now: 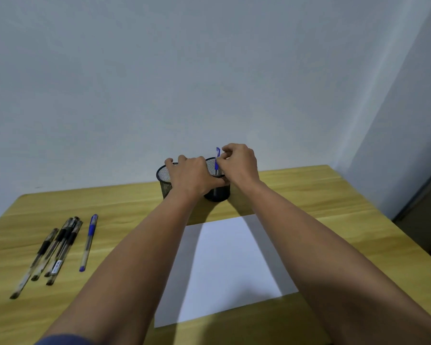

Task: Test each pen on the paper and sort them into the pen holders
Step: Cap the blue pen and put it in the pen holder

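Frame centre: our right hand (239, 163), fingers pinching blue pen (217, 159) upright in right holder (218, 194), sorting; left hand (192, 176), fingers clasping left holder (163, 179), probably steadying.

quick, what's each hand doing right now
The left hand grips the rim of the left pen holder.
The right hand pinches the blue pen, its tip inside the right pen holder.

Mid-frame, the right grip (239, 163) pinches a blue pen (217, 156) upright in the right holder (218, 194); the left grip (192, 176) holds the left holder (162, 179).
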Demonstrator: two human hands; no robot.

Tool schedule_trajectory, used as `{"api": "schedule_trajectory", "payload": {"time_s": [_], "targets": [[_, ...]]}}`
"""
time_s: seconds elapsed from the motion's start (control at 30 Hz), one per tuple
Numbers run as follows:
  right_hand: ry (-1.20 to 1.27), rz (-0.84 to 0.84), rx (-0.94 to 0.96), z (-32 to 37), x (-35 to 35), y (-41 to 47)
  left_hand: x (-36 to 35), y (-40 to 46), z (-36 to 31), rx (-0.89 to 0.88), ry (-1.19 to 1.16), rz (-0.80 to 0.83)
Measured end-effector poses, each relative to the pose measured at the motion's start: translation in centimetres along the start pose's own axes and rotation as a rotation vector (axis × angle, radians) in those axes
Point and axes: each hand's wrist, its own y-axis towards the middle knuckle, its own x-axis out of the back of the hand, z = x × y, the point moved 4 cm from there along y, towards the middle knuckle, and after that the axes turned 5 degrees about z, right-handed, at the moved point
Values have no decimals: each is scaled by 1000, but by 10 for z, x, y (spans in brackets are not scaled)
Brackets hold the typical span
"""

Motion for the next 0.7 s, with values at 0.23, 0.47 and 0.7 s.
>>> {"api": "schedule_trajectory", "payload": {"time_s": [0.23,0.47,0.7], "targets": [[80,-62,96,39,23,-20,42,-40,40,-37,-47,-134],[117,143,181,101,-22,-72,60,-90,149,87,-55,-96],[-44,574,222,133,-144,-125,20,-120,253,238,-6,94]]}}
